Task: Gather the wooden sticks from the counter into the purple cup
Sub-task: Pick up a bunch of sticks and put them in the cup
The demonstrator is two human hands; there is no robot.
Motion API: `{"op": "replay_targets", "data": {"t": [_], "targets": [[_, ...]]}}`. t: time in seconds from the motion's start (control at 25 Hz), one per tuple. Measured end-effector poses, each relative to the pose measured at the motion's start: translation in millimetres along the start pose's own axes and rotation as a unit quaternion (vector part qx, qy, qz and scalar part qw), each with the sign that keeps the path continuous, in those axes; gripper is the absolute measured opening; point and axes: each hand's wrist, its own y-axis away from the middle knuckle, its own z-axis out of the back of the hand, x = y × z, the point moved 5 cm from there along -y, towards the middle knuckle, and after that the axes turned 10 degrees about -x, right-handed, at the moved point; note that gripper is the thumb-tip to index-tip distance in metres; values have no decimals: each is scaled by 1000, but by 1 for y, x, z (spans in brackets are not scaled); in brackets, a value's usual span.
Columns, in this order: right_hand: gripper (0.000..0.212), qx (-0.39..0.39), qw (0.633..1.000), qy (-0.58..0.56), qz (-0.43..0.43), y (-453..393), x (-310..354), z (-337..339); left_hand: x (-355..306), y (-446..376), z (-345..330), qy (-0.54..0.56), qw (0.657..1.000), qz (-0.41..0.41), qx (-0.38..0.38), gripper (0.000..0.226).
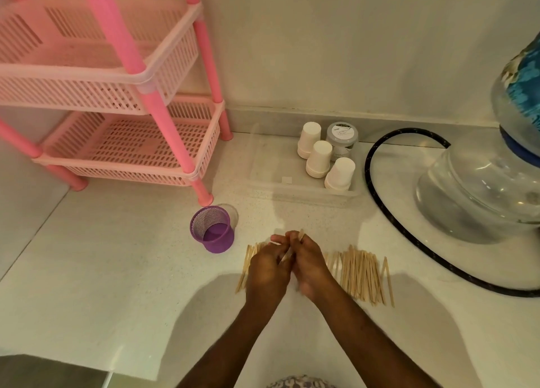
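Note:
Many thin wooden sticks (361, 273) lie in a row on the white counter, partly hidden under my hands. A purple mesh cup (212, 229) stands upright and empty just left of the row. My left hand (267, 269) and my right hand (311, 263) are pressed together over the middle of the row. A wooden stick (300, 234) pokes up between their fingers, held by both hands. Further sticks show at the left end of the row (247, 263).
A pink two-tier plastic rack (128, 142) stands at the back left. A clear tray (280, 183) holds white paper cups (340, 173) and a small lidded jar (342, 136). A large water bottle on a glass base (482, 189) and a black hose (388, 209) sit on the right.

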Motion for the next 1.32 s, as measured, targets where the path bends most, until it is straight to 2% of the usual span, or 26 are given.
{"op": "replay_targets", "data": {"t": [0.08, 0.12, 0.16, 0.2, 0.24, 0.28, 0.32, 0.4, 0.44, 0.52, 0.72, 0.84, 0.92, 1.08, 1.12, 1.2, 1.32], "targets": [[25, 2, 999, -28, 31, 3, 9, -4, 4, 5, 7, 96, 994, 41, -28, 15], [24, 2, 998, -42, 49, 4, 14, -5, 11, 10, 9, 155, 982, 96, -45, 13], [23, 4, 996, -56, 66, 6, 19, -6, 20, 14, 9, 235, 954, 176, -53, 13], [22, 11, 995, -65, 79, 9, 23, -7, 27, 18, 5, 337, 902, 264, -51, 18], [22, 20, 994, -65, 89, 13, 26, -10, 31, 20, -1, 446, 831, 332, -37, 25], [22, 32, 993, -57, 97, 17, 27, -13, 32, 20, -6, 527, 764, 372, -24, 31], [22, 44, 993, -44, 104, 21, 27, -18, 30, 18, -10, 576, 718, 391, -10, 38], [20, 65, 990, -12, 122, 30, 24, -26, 21, 17, -15, 625, 663, 411, 1, 50], [19, 81, 988, 2, 131, 34, 22, -30, 18, 18, -16, 639, 646, 416, -1, 52], [17, 113, 981, 38, 154, 40, 20, -35, 16, 19, -17, 646, 634, 425, -7, 54], [21, 126, 968, 107, 187, 46, 15, -38, 18, 18, -10, 650, 627, 429, -30, 45], [24, 116, 966, 124, 193, 46, 9, -41, 16, 15, -9, 659, 629, 412, -28, 50], [23, 121, 967, 106, 199, 46, 15, -42, 17, 16, -7, 630, 671, 392, -9, 44], [24, 104, 973, 47, 201, 36, 34, -37, 20, 17, 4, 519, 804, 290, -17, 34], [24, 104, 974, 31, 200, 34, 36, -37, 20, 17, 7, 490, 829, 269, -24, 29], [22, 115, 974, 10, 196, 31, 37, -41, 20, 18, 15, 446, 862, 238, -45, 23], [19, 121, 976, -9, 183, 26, 37, -50, 19, 14, 28, 409, 884, 215, -72, 26]]}}
